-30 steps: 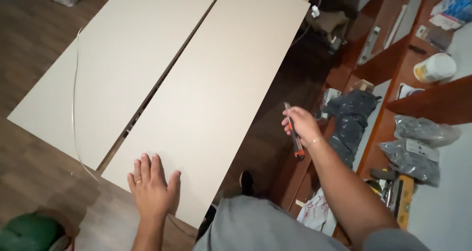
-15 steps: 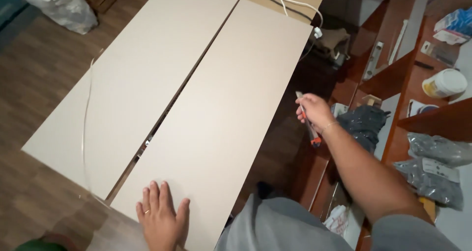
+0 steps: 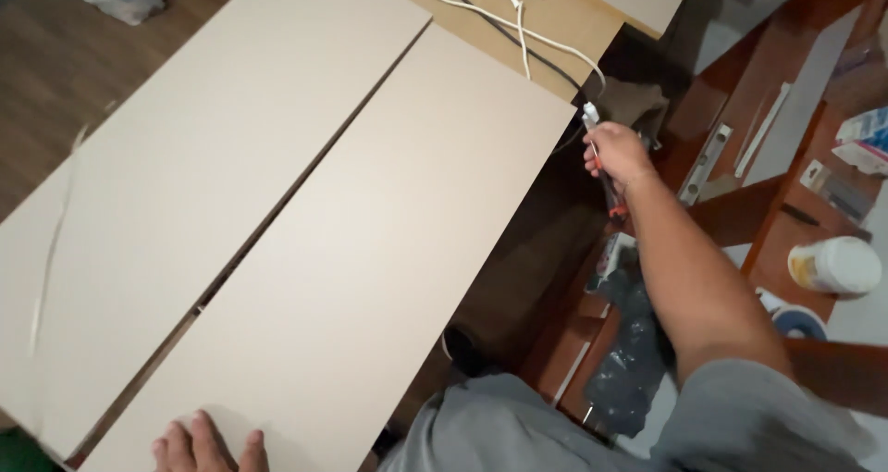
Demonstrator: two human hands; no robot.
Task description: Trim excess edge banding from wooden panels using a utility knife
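Two long pale beige boards lie side by side; the right board (image 3: 388,241) has a narrow gap to the left board (image 3: 185,157). My left hand (image 3: 205,446) rests flat on the near end of the right board, fingers spread, partly cut off by the frame's bottom edge. My right hand (image 3: 615,153) is stretched out beside the far right edge of the right board, closed around a slim tool with a red handle (image 3: 612,199) that points down from the fist.
White and black cables (image 3: 518,23) run over a brown board at the far end. A reddish wooden shelf unit (image 3: 740,204) on the right holds a white jar (image 3: 837,264), a tape roll and dark plastic bags. A thin white strip (image 3: 51,250) curls at the left.
My right hand with the tool has travelled farther along the right board's edge, toward its far corner. My left hand stays flat on the near end. The view has tilted forward.
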